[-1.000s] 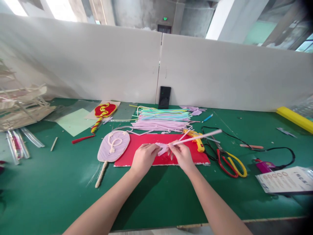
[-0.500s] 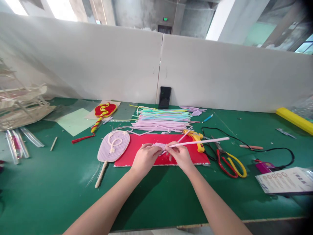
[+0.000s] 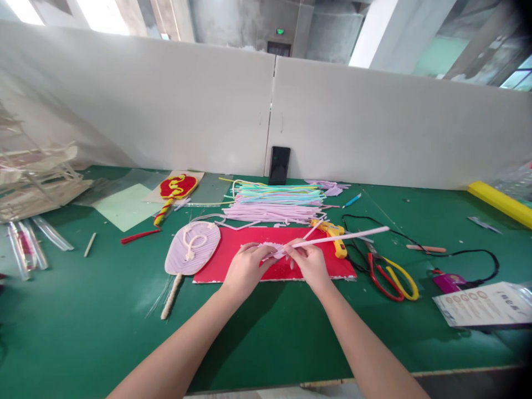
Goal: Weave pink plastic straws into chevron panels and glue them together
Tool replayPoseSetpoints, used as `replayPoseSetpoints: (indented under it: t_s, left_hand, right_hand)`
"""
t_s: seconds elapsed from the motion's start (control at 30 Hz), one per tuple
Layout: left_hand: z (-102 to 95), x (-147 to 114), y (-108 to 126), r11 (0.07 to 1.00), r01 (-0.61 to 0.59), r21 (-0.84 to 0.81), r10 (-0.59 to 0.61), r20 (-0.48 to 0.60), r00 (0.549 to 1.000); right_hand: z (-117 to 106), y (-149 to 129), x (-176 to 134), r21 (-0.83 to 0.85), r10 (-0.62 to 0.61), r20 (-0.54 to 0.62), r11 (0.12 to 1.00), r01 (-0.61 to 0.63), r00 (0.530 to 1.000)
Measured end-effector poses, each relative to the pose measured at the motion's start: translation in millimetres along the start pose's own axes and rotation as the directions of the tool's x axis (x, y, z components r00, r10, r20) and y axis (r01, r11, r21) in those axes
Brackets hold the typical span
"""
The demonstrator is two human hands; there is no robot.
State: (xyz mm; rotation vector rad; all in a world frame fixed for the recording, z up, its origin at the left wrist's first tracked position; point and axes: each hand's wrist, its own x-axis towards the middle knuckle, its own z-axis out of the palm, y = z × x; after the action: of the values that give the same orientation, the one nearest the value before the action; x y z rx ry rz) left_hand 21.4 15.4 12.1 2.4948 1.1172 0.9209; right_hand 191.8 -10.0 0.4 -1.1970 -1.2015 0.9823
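Observation:
My left hand (image 3: 248, 267) is closed on a small lilac piece made of pipe cleaners (image 3: 272, 247), held just above a red board (image 3: 224, 244). My right hand (image 3: 306, 262) pinches a long pale pink pipe cleaner (image 3: 344, 237) close to that piece; its free end points off to the right. The fingers partly cover where the two meet. A yellow glue gun (image 3: 339, 247) rests at the board's right end. Left of the board lies a lilac fan (image 3: 193, 247) with a cream loop on it and a wrapped handle.
Behind the board lie many pastel pipe cleaners (image 3: 274, 212), with a black phone (image 3: 280, 165) propped upright beyond. Scissors (image 3: 390, 275), a black cord and a printed box (image 3: 482, 306) are on the right. A red and yellow fan (image 3: 178, 187) lies at back left.
Both hands stay nearly in place over the board. The long pipe cleaner's free end has risen slightly; the rest looks the same.

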Motion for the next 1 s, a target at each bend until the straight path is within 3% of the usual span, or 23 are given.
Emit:
replayPoseSetpoints:
  t_s: [0.23, 1.0]
  left_hand:
    - [-2.0, 0.3, 1.5, 1.0, 0.002, -0.005, -0.003, -0.03, 1.0]
    - [-4.8, 1.5, -0.3, 0.996, -0.086, 0.03, 0.085, 0.023, 0.996]
  right_hand:
    - [-2.9, 3.0, 3.7, 0.058, 0.04, -0.083, 0.998, -0.035, 0.996]
    - [-3.6, 0.1, 3.5, 0.049, 0.025, -0.056, 0.999, -0.022, 0.998]
